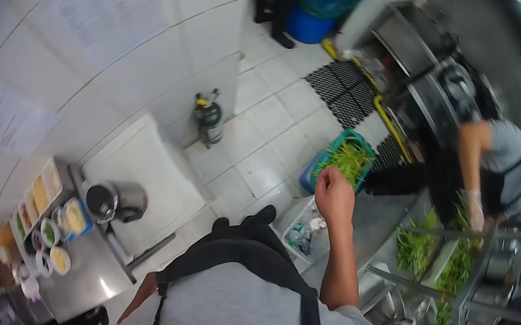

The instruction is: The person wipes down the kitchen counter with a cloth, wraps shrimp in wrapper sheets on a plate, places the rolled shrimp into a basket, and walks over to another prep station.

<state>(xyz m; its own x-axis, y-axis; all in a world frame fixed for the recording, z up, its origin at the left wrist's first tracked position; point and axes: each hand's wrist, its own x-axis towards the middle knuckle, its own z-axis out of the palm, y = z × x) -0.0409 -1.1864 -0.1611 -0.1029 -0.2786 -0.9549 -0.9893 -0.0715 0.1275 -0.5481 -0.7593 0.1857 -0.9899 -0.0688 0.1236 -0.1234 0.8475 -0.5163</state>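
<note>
My right hand (336, 192) is stretched out in front of me, its fingers curled closed. What is in it, if anything, is hidden. From this view it overlaps the near edge of a blue-green crate (309, 174) filled with long green leafy stalks (352, 158); I cannot tell whether it touches them. Below my forearm stands a white bin (292, 223) with crumpled plastic waste (303, 235) inside. Only a bit of my left arm shows beside my body; my left hand is out of view.
At right a co-worker (505, 162) in gloves handles greens (454, 264) at a steel counter (369, 232). To my left are a white chest (136, 162), a metal pitcher (130, 203) and several food tubs (59, 260). A fire extinguisher (210, 119) and black mats (341, 90) lie ahead.
</note>
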